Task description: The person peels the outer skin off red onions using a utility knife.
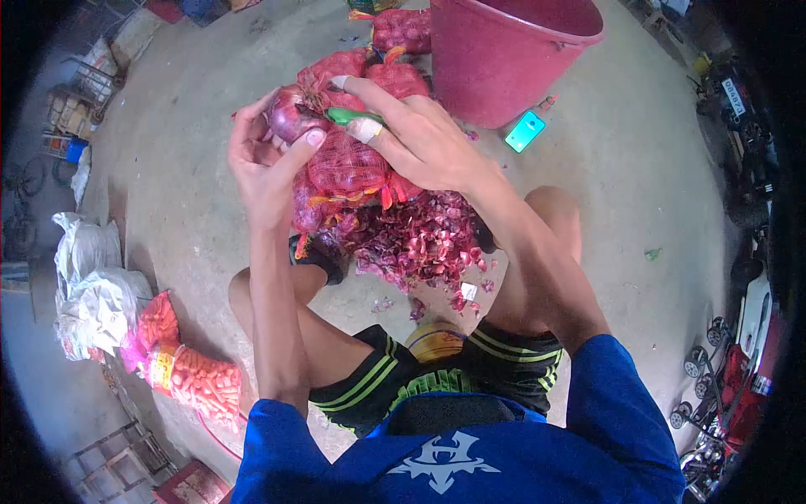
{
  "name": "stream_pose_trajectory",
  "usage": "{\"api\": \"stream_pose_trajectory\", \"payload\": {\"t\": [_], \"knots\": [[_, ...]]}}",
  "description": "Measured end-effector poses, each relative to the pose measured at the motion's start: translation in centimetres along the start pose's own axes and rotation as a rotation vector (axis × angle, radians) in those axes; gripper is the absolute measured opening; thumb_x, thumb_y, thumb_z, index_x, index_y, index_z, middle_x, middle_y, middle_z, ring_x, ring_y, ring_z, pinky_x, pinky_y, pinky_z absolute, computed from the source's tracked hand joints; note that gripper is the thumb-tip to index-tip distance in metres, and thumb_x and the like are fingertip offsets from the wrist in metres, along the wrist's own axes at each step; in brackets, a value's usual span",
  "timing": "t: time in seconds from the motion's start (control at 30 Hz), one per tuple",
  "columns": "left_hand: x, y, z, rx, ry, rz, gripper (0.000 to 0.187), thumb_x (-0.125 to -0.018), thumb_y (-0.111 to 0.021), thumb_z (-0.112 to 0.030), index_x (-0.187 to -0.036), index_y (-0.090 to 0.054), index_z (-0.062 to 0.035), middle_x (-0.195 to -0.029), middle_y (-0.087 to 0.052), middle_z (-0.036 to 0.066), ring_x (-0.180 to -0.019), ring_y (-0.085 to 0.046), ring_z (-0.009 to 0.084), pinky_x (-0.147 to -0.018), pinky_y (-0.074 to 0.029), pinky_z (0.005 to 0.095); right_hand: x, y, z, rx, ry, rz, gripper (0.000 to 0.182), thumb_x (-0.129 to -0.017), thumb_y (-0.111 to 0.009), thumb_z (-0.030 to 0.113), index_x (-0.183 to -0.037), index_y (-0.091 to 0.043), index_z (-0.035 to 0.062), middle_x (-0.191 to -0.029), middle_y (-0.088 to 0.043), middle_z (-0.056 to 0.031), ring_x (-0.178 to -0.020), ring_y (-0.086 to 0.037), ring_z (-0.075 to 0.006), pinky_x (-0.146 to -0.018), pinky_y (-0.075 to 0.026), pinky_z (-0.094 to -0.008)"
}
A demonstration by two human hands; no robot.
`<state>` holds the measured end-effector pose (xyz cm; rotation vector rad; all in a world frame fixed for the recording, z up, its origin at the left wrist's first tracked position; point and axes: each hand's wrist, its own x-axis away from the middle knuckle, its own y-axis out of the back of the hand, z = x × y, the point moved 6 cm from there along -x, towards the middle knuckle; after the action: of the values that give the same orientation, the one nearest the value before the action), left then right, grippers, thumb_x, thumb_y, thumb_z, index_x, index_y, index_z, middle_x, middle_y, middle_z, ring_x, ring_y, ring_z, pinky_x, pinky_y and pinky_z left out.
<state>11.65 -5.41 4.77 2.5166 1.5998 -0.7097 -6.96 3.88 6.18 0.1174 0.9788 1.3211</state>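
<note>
A large red onion point(292, 114) with dry roots or stalk sits in my left hand point(267, 160), the fingers wrapped around it and the thumb pressed on its near side. My right hand point(424, 143) grips a small green-handled tool point(348, 117); its working end is hidden against the onion. White wrapping covers the thumb and index fingertips of that hand, which meets the onion's right side. Below both hands lie red net bags of onions point(346, 164), tied with orange and yellow bands. A heap of loose onion skins point(428, 239) is spread on the floor between my feet.
Behind the bags stands a big red tub point(512, 63), with a lit phone point(525, 132) on the floor beside it. White sacks point(105, 307) and a net bag of orange-pink produce point(201, 382) lie at left. At right are a stroller point(714, 361) and vehicle parts.
</note>
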Motion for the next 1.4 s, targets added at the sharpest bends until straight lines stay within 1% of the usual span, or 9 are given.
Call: {"api": "stream_pose_trajectory", "payload": {"t": [0.33, 0.47, 0.6, 0.73, 0.83, 0.9, 1.13, 1.33, 1.4], "knots": [[-0.3, 0.3, -0.7, -0.059, 0.043, 0.04, 0.064, -0.075, -0.089, 0.008, -0.133, -0.062, 0.0031, -0.125, -0.069, 0.013, -0.111, -0.068, 0.0179, -0.097, -0.059, 0.0341, 0.2, -0.5, -0.1, -0.01, -0.036, 0.035, 0.055, -0.103, -0.061, 0.028, -0.152, -0.05, 0.008, -0.071, -0.064, -0.0239, -0.067, -0.065, -0.0444, -0.063, -0.048, -0.0554], [0.2, -0.5, -2.1, -0.262, -0.137, -0.027, 0.064, -0.074, -0.091, 0.006, -0.132, -0.063, 0.0022, -0.123, -0.07, 0.012, -0.107, -0.07, 0.0172, -0.094, -0.059, 0.0326, 0.2, -1.5, -1.1, 0.02, 0.009, -0.037, 0.058, -0.101, -0.062, 0.027, -0.156, -0.05, 0.0124, -0.069, -0.063, -0.0217, -0.065, -0.065, -0.0426, -0.063, -0.049, -0.0535], [-0.3, 0.5, -0.4, 0.025, 0.11, 0.052, 0.065, -0.074, -0.089, 0.01, -0.133, -0.061, 0.0038, -0.122, -0.07, 0.011, -0.107, -0.07, 0.0181, -0.093, -0.06, 0.0327, -0.1, -1.3, -0.7, -0.024, -0.014, -0.013, 0.057, -0.101, -0.062, 0.026, -0.155, -0.051, 0.0126, -0.068, -0.062, -0.0221, -0.065, -0.065, -0.0426, -0.063, -0.048, -0.0533], [0.3, -0.2, -1.4, -0.096, -0.052, 0.026, 0.064, -0.078, -0.085, 0.008, -0.137, -0.06, 0.0022, -0.123, -0.07, 0.013, -0.113, -0.07, 0.0196, -0.098, -0.059, 0.0341, -0.3, -0.9, 0.2, 0.009, -0.043, 0.041, 0.054, -0.103, -0.06, 0.025, -0.155, -0.052, 0.0127, -0.068, -0.06, -0.0235, -0.063, -0.064, -0.0419, -0.061, -0.047, -0.0527], [0.3, 0.3, -1.3, -0.042, -0.023, 0.018, 0.052, -0.08, -0.086, 0.004, -0.127, -0.064, 0.0031, -0.114, -0.072, 0.008, -0.105, -0.07, 0.0148, -0.089, -0.059, 0.0285, -0.4, -0.8, 0.0, -0.024, -0.032, 0.047, 0.053, -0.104, -0.059, 0.025, -0.155, -0.053, 0.0129, -0.068, -0.059, -0.0234, -0.061, -0.063, -0.0412, -0.061, -0.047, -0.0518], [0.3, 1.1, -0.1, 0.114, 0.2, 0.094, 0.043, -0.085, -0.083, -0.008, -0.123, -0.067, 0.0014, -0.109, -0.072, 0.005, -0.1, -0.069, 0.0121, -0.087, -0.056, 0.0269, -0.3, -0.7, 0.1, -0.04, -0.006, 0.055, 0.052, -0.104, -0.059, 0.025, -0.155, -0.054, 0.013, -0.067, -0.059, -0.0232, -0.06, -0.062, -0.041, -0.061, -0.047, -0.0514], [0.9, 0.7, -0.3, 0.194, 0.275, 0.193, 0.044, -0.084, -0.08, -0.013, -0.124, -0.068, 0.0035, -0.107, -0.073, 0.004, -0.1, -0.067, 0.011, -0.096, -0.052, 0.0282, -0.7, -0.1, -0.7, -0.022, 0.122, -0.004, 0.047, -0.105, -0.058, 0.022, -0.151, -0.059, 0.0117, -0.072, -0.06, -0.023, -0.067, -0.064, -0.0395, -0.066, -0.05, -0.0474], [0.9, -0.5, -0.5, 0.324, 0.243, 0.175, 0.06, -0.087, -0.076, -0.012, -0.141, -0.058, 0.0063, -0.125, -0.071, 0.011, -0.115, -0.069, 0.019, -0.1, -0.055, 0.0326, -0.9, -0.1, -1.4, -0.098, 0.037, -0.086, 0.047, -0.105, -0.057, 0.017, -0.152, -0.058, 0.0124, -0.069, -0.056, -0.0219, -0.063, -0.06, -0.0347, -0.065, -0.05, -0.0427], [1.0, -0.8, 0.1, 0.331, 0.299, 0.245, 0.081, -0.089, -0.075, -0.022, -0.158, -0.04, 0.0019, -0.148, -0.058, 0.017, -0.13, -0.063, 0.0285, -0.099, -0.059, 0.0444, -0.8, 0.1, -1.4, -0.126, 0.018, -0.113, 0.047, -0.106, -0.056, 0.016, -0.152, -0.058, 0.0123, -0.068, -0.054, -0.0212, -0.061, -0.059, -0.0316, -0.065, -0.049, -0.041]]}}
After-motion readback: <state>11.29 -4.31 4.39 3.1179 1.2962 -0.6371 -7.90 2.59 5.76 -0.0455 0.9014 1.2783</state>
